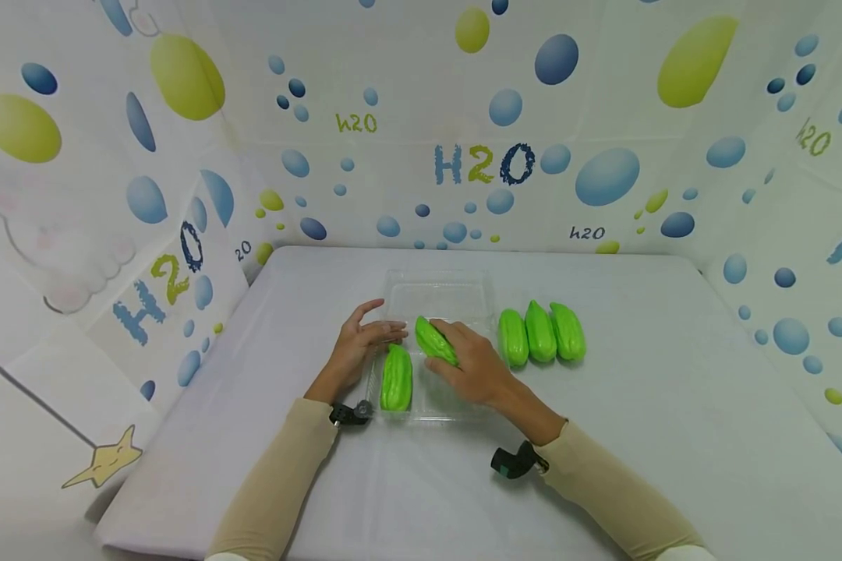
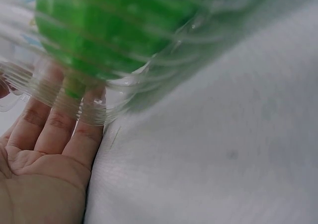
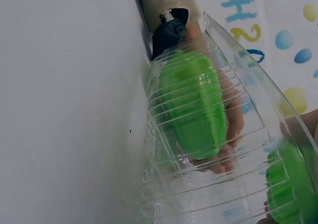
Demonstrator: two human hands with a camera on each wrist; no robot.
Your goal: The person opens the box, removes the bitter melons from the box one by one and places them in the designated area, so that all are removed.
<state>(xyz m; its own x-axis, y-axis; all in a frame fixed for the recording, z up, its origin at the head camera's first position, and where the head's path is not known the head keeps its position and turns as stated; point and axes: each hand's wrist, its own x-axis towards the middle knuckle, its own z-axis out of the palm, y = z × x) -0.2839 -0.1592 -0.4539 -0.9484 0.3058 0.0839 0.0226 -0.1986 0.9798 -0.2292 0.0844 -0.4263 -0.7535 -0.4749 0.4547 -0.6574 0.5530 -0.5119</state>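
Head view shows the right hand [image 1: 473,365] curled around a green ridged gourd [image 1: 435,340], holding it inside a clear plastic tray [image 1: 438,296] on the white surface [image 1: 673,405]. A second gourd [image 1: 396,378] lies along the tray's left side. The left hand [image 1: 358,347] rests with straight fingers against the tray's left wall. Three more gourds [image 1: 541,333] sit side by side just right of the tray.
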